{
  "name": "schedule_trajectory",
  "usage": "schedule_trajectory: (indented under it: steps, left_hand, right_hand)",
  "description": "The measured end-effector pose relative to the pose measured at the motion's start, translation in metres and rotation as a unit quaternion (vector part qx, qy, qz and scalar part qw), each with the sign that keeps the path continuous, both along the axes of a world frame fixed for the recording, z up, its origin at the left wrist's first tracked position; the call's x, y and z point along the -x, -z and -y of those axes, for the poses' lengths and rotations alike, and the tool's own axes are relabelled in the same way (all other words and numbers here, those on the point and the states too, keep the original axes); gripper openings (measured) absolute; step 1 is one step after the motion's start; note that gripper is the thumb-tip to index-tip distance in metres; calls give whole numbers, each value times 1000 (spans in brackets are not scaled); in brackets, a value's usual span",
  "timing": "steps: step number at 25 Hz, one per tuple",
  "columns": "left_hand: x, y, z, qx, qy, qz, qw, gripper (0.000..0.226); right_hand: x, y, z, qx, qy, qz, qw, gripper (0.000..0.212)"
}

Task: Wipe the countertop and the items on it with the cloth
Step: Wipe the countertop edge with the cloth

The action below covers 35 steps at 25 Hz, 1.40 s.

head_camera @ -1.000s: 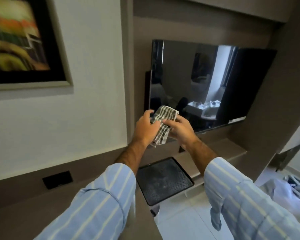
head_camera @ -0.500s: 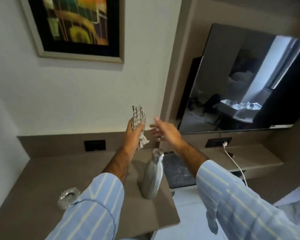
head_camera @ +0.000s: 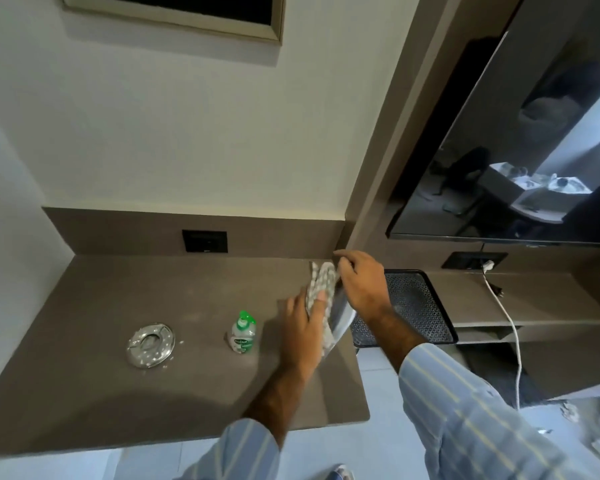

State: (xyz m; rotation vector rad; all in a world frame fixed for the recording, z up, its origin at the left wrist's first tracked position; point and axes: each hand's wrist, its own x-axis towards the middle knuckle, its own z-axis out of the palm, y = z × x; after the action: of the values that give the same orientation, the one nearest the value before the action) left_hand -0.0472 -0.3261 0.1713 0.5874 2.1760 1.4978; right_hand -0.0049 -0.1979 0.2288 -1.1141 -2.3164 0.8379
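The striped cloth (head_camera: 321,284) is gripped by the left hand (head_camera: 303,332) against a steel bottle (head_camera: 342,318), whose top is held by the right hand (head_camera: 361,289), near the brown countertop's (head_camera: 153,393) right edge. One green-capped sanitizer bottle (head_camera: 244,332) and one round metal dish (head_camera: 150,344) are left standing, with bare surface between them. One black tray (head_camera: 420,306) is seen beyond the edge.

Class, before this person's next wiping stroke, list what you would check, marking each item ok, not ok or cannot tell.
1. Cloth held in left hand: ok.
2. Right hand gripping the steel bottle: ok.
3. Steel bottle base flat on countertop: cannot tell, hidden.
4. Sanitizer bottle apart from both hands: ok.
5. Countertop free of dust: not ok, pale smudges show.
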Motion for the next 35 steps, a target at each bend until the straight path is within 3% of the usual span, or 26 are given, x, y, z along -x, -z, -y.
schedule_trajectory:
  steps: [2,5,8,9,12,15,19,20,23,26,30,35]
  left_hand:
    - [-29,0,-16,-22,-1,-44,999,47]
    - [-32,12,-36,-25,-62,-39,997,46]
    - [-6,16,-54,14,-106,124,987,42]
    - [-3,9,-59,11,-85,134,987,44]
    - [-17,-7,-70,-103,-48,49,992,35]
    - [-17,7,-61,-61,-83,-23,994,29]
    - [15,23,-59,57,-82,154,983,39]
    - [16,19,-67,45,-75,146,985,39]
    - [-10,6,-71,-50,-79,-29,995,39]
    - [-33,53,-50,-59,-79,1,995,58]
    - [-11,67,-47,-51,-179,125,975,28]
    - [-18,11,-55,-186,-109,31,976,34]
  right_hand:
    - [-1,3,-3,11,6,-19,1000,37]
    - [-3,8,-4,42,19,-51,998,35]
    - [-6,7,-13,78,47,-77,993,36]
    - [-7,5,-17,84,54,-79,992,36]
    - [-2,4,-20,90,40,-91,991,35]
    - [-1,8,-20,97,26,-85,991,40]
    - [-4,12,-26,110,24,-94,989,46]
    - [-2,12,-26,106,21,-101,989,46]
    - [4,13,-21,99,10,-123,987,44]
    - [-2,11,-21,101,20,-134,986,43]
    - [-3,15,-15,87,9,-130,988,43]
    - [11,18,4,82,-23,-154,984,43]
